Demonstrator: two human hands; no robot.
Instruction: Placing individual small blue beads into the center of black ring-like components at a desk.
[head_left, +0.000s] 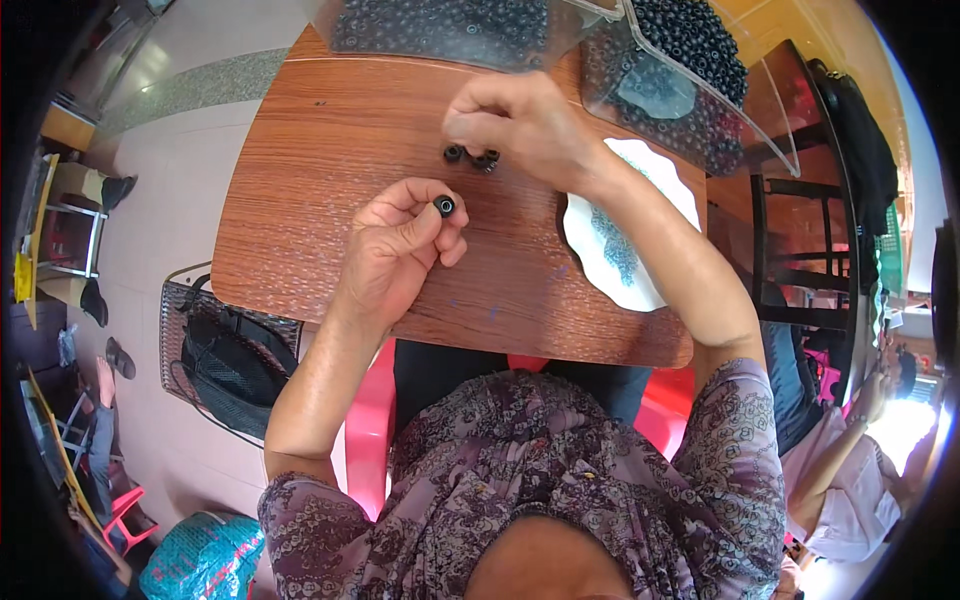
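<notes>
My left hand (pixel 400 245) pinches a small black ring-shaped part (pixel 444 206) between thumb and fingertips, just above the wooden table (pixel 300 180). My right hand (pixel 520 120) is curled over a few more small black parts (pixel 470 156) lying on the table, its fingertips touching them. Whether it grips one I cannot make out. Two clear plastic trays hold many of the same black rings: one at the far edge (pixel 440 30), one tilted at the far right (pixel 690 80).
A white scalloped plate (pixel 650 200) with small dark bits lies under my right forearm. A black wire basket (pixel 225 355) stands on the floor at left. Red plastic seat below me. A dark chair (pixel 800 230) and another person's arm (pixel 850 450) at right.
</notes>
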